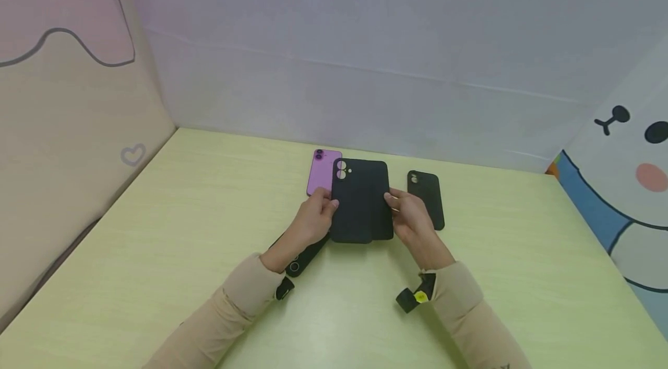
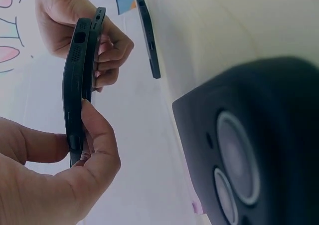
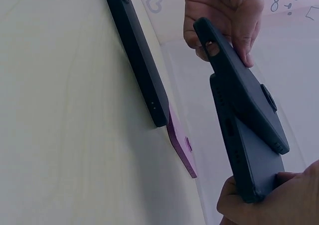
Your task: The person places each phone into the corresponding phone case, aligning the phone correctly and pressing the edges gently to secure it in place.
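My left hand (image 1: 315, 217) pinches a black phone case (image 1: 351, 209) by its left edge, thumb on the near face. Camera holes show in the case's upper left corner. From the other side my right hand (image 1: 411, 213) grips a second black phone case (image 1: 382, 209) by its right edge. This second case lies partly behind the first, and the right wrist view shows the two overlapping at a slight angle. Both cases are held up above the table, their bottom edges with port holes visible in the left wrist view.
Behind the held cases lies a purple phone (image 1: 319, 174), partly covered. A black phone case (image 1: 429, 202) lies to the right, beyond my right hand. Under my left forearm is a black-backed phone (image 2: 259, 135) with ringed lenses. A fabric wall (image 1: 365, 67) rises at the table's far edge.
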{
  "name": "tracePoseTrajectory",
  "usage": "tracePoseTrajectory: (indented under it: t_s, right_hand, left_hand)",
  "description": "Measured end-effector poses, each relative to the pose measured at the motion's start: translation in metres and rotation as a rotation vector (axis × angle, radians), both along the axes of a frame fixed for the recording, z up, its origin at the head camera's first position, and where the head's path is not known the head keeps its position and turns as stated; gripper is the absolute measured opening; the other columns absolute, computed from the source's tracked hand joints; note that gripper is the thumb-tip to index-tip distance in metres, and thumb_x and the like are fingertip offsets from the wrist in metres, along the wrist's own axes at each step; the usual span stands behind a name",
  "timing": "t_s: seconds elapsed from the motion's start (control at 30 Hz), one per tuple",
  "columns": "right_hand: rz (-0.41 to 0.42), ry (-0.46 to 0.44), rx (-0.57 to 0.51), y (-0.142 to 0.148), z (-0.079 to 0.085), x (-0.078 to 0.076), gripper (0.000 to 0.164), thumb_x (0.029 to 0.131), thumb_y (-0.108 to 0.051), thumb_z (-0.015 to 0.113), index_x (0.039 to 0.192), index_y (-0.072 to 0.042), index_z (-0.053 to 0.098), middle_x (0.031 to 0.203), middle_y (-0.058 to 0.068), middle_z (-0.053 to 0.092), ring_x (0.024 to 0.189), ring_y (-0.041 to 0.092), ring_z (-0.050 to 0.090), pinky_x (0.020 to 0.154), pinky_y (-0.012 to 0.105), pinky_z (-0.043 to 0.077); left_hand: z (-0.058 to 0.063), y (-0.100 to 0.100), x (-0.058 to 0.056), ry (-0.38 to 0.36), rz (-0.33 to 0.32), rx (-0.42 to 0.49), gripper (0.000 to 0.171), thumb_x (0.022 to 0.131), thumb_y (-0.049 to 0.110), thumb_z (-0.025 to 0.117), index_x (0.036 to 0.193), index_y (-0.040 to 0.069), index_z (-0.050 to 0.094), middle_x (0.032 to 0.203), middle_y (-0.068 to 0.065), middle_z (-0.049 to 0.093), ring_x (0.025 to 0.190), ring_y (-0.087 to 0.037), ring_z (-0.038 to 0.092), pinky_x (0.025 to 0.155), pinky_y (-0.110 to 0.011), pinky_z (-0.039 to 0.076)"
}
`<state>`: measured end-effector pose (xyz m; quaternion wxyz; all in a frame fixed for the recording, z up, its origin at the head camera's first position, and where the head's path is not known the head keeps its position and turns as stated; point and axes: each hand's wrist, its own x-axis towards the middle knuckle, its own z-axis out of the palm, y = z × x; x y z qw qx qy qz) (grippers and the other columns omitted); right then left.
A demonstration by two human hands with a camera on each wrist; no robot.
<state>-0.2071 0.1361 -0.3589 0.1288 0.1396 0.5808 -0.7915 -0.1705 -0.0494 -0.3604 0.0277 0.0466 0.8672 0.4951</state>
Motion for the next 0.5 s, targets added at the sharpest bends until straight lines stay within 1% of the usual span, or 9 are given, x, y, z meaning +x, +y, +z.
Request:
tracePoseTrajectory:
  t_s: [0.13,0.23,0.37,0.5]
  right_hand:
    - [0.002,0.003,-0.001,-0.0005,-0.0004,0.0003,0.049,0.095,0.003,0.037,0.141,0.008,0.02,0.148,0.02,0.015,0.131,0.03,0.027,0.111,0.036,0.022]
    - [-0.002,0.004,-0.006,-0.0007,-0.0004,0.0012,0.049,0.095,0.003,0.037,0.14,0.01,0.02,0.147,0.02,0.016,0.13,0.031,0.028,0.111,0.036,0.024]
    - [-0.012,0.003,-0.018,-0.0005,-0.0003,0.0028,0.048,0.095,0.003,0.037,0.139,0.012,0.021,0.146,0.021,0.018,0.131,0.032,0.03,0.11,0.037,0.025]
    - [-0.013,0.003,-0.041,0.0001,-0.0001,0.0038,0.048,0.095,0.003,0.037,0.139,0.012,0.02,0.147,0.021,0.017,0.133,0.032,0.028,0.11,0.038,0.026]
  left_hand:
    - [-0.0002,0.0,-0.0011,-0.017,0.002,0.012,0.027,0.096,0.014,0.045,0.115,-0.005,0.046,0.105,-0.02,0.063,0.081,-0.024,0.063,0.069,-0.033,0.051]
    - [-0.0004,-0.0001,-0.0013,-0.033,-0.002,0.03,0.027,0.096,0.013,0.046,0.115,-0.005,0.047,0.098,-0.018,0.065,0.065,-0.019,0.06,0.059,-0.028,0.05]
    - [-0.0006,0.0001,-0.0016,-0.037,-0.005,0.043,0.025,0.095,0.013,0.048,0.112,-0.004,0.049,0.091,-0.017,0.067,0.06,-0.017,0.06,0.057,-0.027,0.05]
    - [0.0003,0.0003,-0.0011,-0.029,-0.004,0.038,0.024,0.094,0.013,0.05,0.11,-0.004,0.05,0.089,-0.017,0.068,0.059,-0.018,0.062,0.057,-0.027,0.052]
